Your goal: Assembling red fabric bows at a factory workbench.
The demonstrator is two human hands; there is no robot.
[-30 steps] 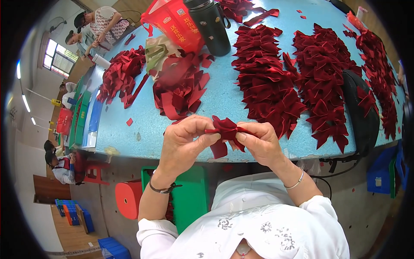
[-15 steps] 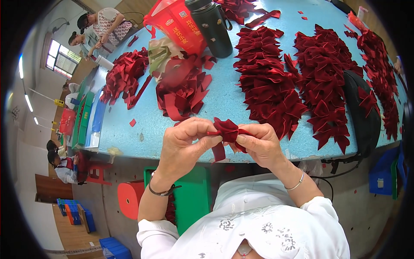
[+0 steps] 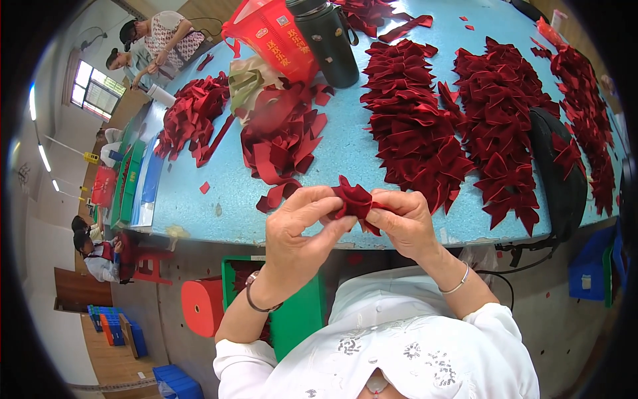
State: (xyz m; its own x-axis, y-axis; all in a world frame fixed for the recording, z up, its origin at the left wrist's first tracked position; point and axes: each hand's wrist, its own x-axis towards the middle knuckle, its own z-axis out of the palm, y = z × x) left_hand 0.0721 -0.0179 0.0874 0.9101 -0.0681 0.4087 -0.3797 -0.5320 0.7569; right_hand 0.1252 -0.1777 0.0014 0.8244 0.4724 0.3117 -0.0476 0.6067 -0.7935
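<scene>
A dark red velvet bow (image 3: pixel 354 201) is held up between my two hands, just over the near edge of the blue table (image 3: pixel 219 213). My left hand (image 3: pixel 299 223) pinches its left side between thumb and fingers. On the other side, the thumb and fingertips of my right hand (image 3: pixel 404 223) grip the bow's right end. Beyond my left hand lies a loose heap of cut red ribbon strips (image 3: pixel 282 136). Past my right hand, finished-looking bows (image 3: pixel 419 133) are stacked in a long overlapping row.
More bow rows (image 3: pixel 502 133) fill the table's right, beside a black bag (image 3: pixel 561 179). At the back stand a dark bottle (image 3: pixel 325 46) and a red bag (image 3: pixel 272 40). Another ribbon pile (image 3: pixel 193 116) lies left. Below the edge is a green crate (image 3: pixel 299 306); co-workers (image 3: pixel 166 40) stand far left.
My left hand has shifted right and turned around the bow. The ribbon tail that hung below is now gathered in, and the bow looks more folded. My right hand has barely moved.
</scene>
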